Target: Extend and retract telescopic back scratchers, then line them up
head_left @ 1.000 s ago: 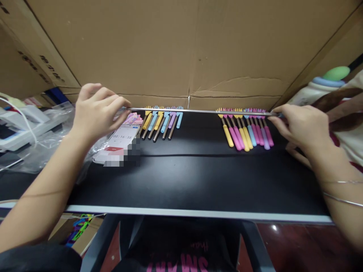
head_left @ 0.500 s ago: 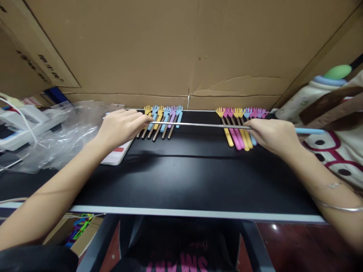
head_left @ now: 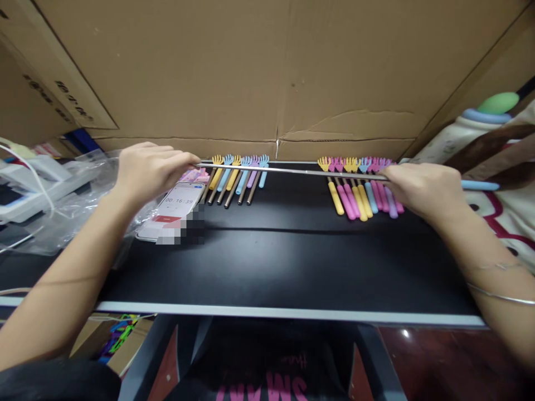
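Observation:
A telescopic back scratcher (head_left: 288, 171) is stretched out level above the desk, its thin metal rod spanning both hands. My left hand (head_left: 152, 170) is closed around the rod's left end and hides the head. Closed on the thicker end is my right hand (head_left: 426, 186), with the light blue handle (head_left: 480, 185) sticking out to its right. Behind the rod lie two rows of back scratchers with small hand-shaped heads: a left row (head_left: 238, 178) in yellow, blue and purple, and a right row (head_left: 355, 192) in yellow, pink, blue and purple.
A phone (head_left: 178, 209) showing a running timer lies below my left hand. Crumpled clear plastic bags (head_left: 79, 206) are at the left. A cardboard wall (head_left: 276, 72) stands behind the desk (head_left: 267, 267). A bottle (head_left: 451, 136) and a patterned cloth (head_left: 514, 211) are at the right.
My hands have moved farther apart and slightly up, and more of the metal rod shows between them. The phone's screen, earlier mostly hidden by my left hand, is now in view.

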A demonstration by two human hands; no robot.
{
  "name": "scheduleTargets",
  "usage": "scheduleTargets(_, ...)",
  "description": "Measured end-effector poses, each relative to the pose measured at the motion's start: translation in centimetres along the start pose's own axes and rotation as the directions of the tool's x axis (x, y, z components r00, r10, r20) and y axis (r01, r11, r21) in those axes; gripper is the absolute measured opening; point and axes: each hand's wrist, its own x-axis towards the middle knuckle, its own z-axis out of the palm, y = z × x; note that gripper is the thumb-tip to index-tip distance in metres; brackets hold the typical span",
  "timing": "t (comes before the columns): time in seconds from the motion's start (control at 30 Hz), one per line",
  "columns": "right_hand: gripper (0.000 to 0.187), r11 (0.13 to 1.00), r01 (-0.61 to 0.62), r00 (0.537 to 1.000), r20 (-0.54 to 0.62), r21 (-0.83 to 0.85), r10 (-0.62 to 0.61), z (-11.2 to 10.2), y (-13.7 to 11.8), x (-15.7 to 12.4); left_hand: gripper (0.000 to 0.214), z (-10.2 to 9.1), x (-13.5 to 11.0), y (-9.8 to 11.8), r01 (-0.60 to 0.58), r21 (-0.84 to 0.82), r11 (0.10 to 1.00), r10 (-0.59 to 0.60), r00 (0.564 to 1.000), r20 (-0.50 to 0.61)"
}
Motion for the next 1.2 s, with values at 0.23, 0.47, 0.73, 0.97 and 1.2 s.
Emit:
scheduleTargets(0.23, 0.030, 0.978, -0.019, 0.994, 0.102, -0.208, 0.041, 0.4, 2.1, -0.2, 0.029, 0.1, -0.7, -2.7, 0.128, -0.009, 0.992, -0.128, 0.992, 0.001)
scheduleTargets(0.47, 0.036, 0.956, 0.016, 0.996, -0.077, -0.292, -0.040, 1.6, 3.4, -0.4, 0.037, 0.5, -0.9, -3.7, 0.200, 0.013, 0.980, -0.200, 0.980, 0.009)
scheduleTargets(0.73, 0.044, 0.995, 0.072, 0.990, -0.119, -0.071, -0.080, 2.0, 4.1, -1.2, 0.038, 1.0, -1.1, -3.5, 0.179, -0.018, 0.984, -0.179, 0.984, 0.027)
scheduleTargets(0.97, 0.045, 0.964, -0.252, 0.959, -0.158, -0.082, 0.237, 2.4, 6.7, -1.7, 0.043, 1.1, -1.9, -5.1, 0.253, 0.037, 0.967, -0.254, 0.967, 0.019)
scheduleTargets(1.2, 0.053, 0.874, -0.447, 0.884, -0.242, -0.191, 0.399, 1.9, 7.2, -1.6, 0.048, 1.3, -2.5, -6.3, 0.233, 0.190, 0.954, -0.230, 0.972, -0.038)
